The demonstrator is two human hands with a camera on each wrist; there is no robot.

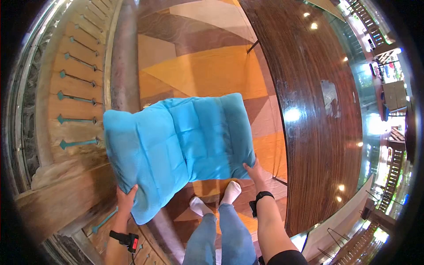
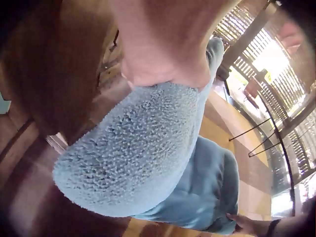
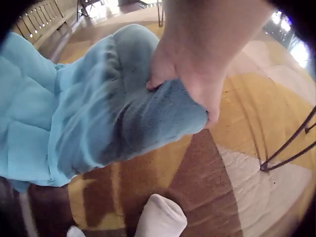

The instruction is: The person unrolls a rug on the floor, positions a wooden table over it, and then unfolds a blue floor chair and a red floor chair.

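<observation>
A plush blue cushion (image 1: pixel 198 128), quilted in padded sections, spreads between my two hands above the floor. It bends in the middle, along a crease. My left hand (image 1: pixel 126 198) grips its near left corner, thumb on top and fingers hidden beneath. At the near right edge my right hand (image 1: pixel 253 170) holds it the same way, with the thumb (image 3: pixel 160 74) pressing into the fabric. Fleecy texture shows on the cushion's side (image 2: pixel 133 148) in the left wrist view.
On the left runs a wooden bench (image 1: pixel 84 185) with a slatted, cut-out back. A dark wood-grain table (image 1: pixel 318 132) on thin metal legs stands at the right. Below is a patterned orange and brown floor (image 1: pixel 207 70), where two feet in white socks (image 1: pixel 232 192) stand.
</observation>
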